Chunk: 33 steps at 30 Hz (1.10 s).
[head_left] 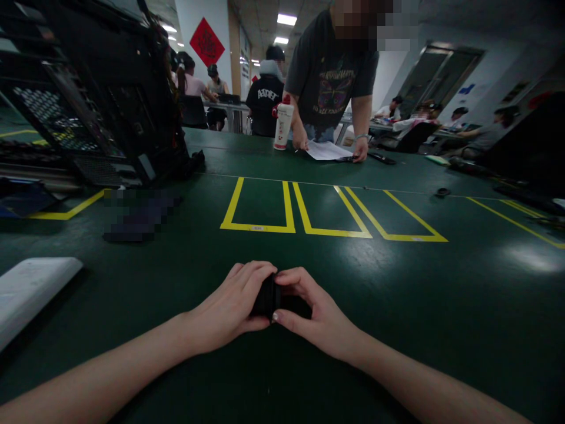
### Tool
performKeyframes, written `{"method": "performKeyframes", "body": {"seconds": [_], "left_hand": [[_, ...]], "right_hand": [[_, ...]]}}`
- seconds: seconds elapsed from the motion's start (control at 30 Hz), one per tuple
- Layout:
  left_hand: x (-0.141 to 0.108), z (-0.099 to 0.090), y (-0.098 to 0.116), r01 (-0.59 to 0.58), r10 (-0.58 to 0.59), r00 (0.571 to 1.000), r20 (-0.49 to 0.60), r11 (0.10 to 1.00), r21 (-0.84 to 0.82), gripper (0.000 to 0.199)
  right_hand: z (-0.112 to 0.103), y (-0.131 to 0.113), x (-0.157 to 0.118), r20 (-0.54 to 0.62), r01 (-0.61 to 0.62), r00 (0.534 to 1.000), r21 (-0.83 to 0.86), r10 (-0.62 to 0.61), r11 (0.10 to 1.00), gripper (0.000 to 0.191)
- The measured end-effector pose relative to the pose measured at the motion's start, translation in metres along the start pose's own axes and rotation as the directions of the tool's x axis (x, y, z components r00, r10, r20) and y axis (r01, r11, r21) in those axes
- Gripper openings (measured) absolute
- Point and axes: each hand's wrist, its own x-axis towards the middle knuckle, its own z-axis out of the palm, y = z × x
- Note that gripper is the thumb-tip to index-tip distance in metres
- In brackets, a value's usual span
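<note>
A small black cylindrical object (268, 299) with a raised rim is between my two hands, low over the green table. My left hand (236, 300) wraps round its left side, fingers over the top and thumb below. On the right edge, the curled fingertips and thumb of my right hand (311, 315) pinch the rim. My palms and fingers cover much of the object, so its exact kind cannot be made out.
Yellow tape outlines (258, 228) mark the green table (397, 330). A black computer case (101, 106) stands at the left, near a white box (35, 294) and a blurred dark item (141, 218). Across the table, a person (331, 76) holds paper (326, 151) beside a white bottle (283, 126).
</note>
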Motion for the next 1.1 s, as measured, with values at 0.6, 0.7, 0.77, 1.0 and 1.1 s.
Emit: {"method": "performKeyframes", "body": {"seconds": [0.6,0.7,0.77,1.0,1.1], "left_hand": [[-0.0001,0.0019,-0.0022,0.004,-0.004,1.0,0.006,1.0,0.012,0.067],[0.0,0.0041,-0.0037,0.01,-0.01,1.0,-0.016,1.0,0.026,0.069],[0.0003,0.0048,-0.0041,0.009,-0.008,0.999,-0.031,1.0,0.027,0.07],[-0.0002,0.0006,-0.001,0.01,-0.01,1.0,-0.004,1.0,-0.005,0.066],[-0.001,0.0015,-0.0019,0.01,-0.01,1.0,-0.011,1.0,0.008,0.068]], "right_hand": [[-0.0019,0.0006,-0.0024,0.015,0.009,1.0,-0.038,-0.008,0.999,0.036],[-0.002,-0.0008,-0.002,0.012,-0.004,1.0,-0.03,0.004,1.0,0.025],[-0.001,-0.0019,-0.0008,0.002,-0.023,1.0,-0.003,0.023,1.0,0.023],[0.0012,-0.0018,0.0005,0.017,-0.06,0.998,0.017,0.06,0.998,0.036],[0.0005,-0.0005,-0.001,0.011,-0.001,1.0,-0.026,0.001,1.0,0.038]]}}
